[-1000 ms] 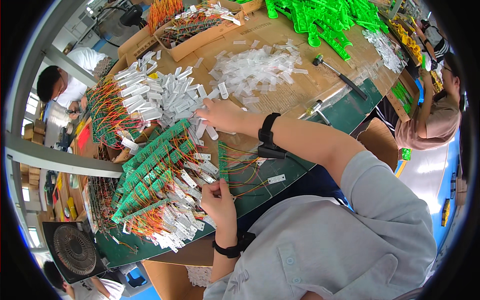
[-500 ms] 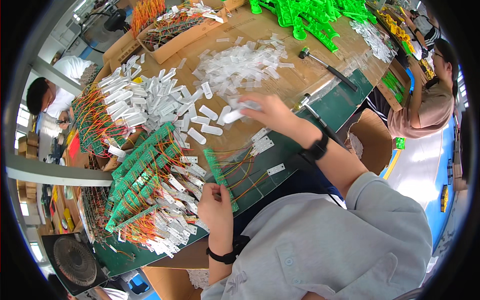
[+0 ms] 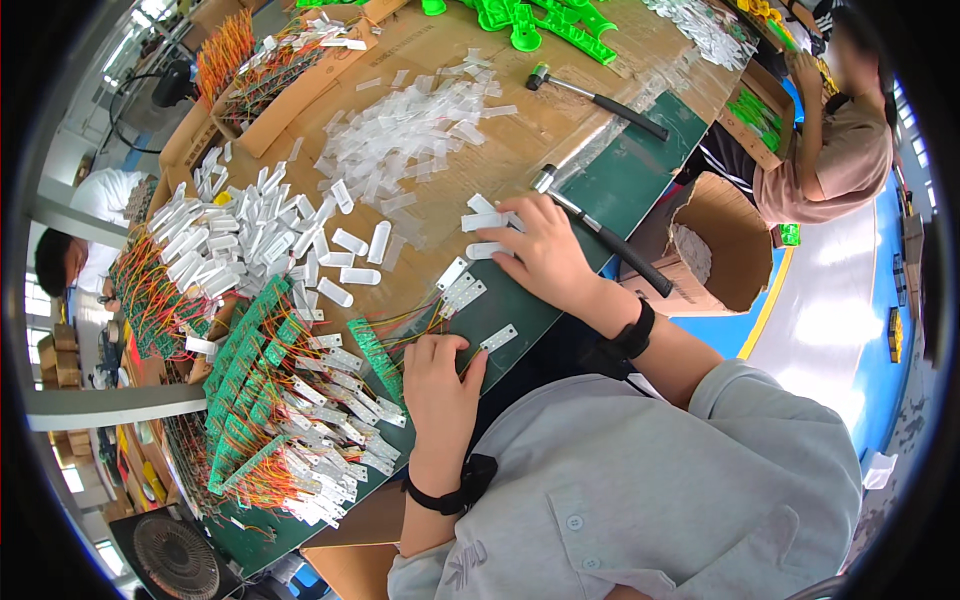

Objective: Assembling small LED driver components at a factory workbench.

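My right hand (image 3: 552, 255) rests over the green mat with its fingers spread. A white plastic cover (image 3: 486, 251) sits between its thumb and index finger, and two more white covers (image 3: 482, 221) lie by the other fingertips. My left hand (image 3: 438, 385) is low over thin red and yellow wires, thumb apart from its bent fingers, which partly hide the wires. Left of it lies a narrow green circuit board (image 3: 374, 352). The wires run toward small white perforated boards (image 3: 462, 293) lying side by side, and a single one (image 3: 498, 338) lies near my left thumb.
Piles of white covers (image 3: 290, 235), clear plastic pieces (image 3: 405, 130) and wired green boards (image 3: 245, 375) cover the left and middle. Two hammers (image 3: 600, 100) lie at the right, with green plastic parts (image 3: 520, 25) beyond. A co-worker (image 3: 830, 150) sits right of a cardboard box (image 3: 725, 250).
My right hand has brought white covers from the pile down to the mat beside the small boards. My left hand has left the green board's end and shifted right over the wires.
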Tool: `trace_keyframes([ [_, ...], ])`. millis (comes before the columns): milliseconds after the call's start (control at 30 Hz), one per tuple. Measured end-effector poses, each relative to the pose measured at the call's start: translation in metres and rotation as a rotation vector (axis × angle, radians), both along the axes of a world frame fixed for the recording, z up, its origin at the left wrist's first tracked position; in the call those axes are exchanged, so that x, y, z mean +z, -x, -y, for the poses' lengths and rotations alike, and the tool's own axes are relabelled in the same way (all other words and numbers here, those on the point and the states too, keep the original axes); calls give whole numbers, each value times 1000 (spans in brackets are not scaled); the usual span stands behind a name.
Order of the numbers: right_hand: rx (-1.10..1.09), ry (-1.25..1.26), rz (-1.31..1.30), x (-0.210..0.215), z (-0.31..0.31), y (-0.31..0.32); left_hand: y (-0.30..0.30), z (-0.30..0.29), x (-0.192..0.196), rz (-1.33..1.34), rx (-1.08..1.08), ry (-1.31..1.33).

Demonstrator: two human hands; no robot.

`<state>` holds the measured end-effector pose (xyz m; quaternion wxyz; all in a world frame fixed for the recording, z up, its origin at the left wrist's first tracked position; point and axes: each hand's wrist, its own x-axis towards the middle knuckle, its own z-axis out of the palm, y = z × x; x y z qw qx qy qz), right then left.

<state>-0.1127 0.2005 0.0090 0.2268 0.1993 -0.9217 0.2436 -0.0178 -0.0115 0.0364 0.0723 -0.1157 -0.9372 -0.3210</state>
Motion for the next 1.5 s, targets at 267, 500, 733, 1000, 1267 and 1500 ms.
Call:
trace_keyframes([
  [267, 5, -23, 101, 5, 5, -2, 3, -4, -8, 49, -81, 57],
  [500, -55, 662, 428, 24, -15, -20, 0, -4, -6, 203, 80, -338],
  [733, 71, 957, 921, 25, 2, -47, -3, 3, -12, 292, 103, -719],
  [1000, 258, 1144, 1033, 17, 24, -57, -5, 8, -16, 306, 127, -790],
  [1267, 336, 985, 1042, 14, 26, -59, -4, 4, -13, 334, 178, -795],
  [1500, 366, 840, 870, 13, 25, -59, -6, 6, -10, 365, 59, -588],
])
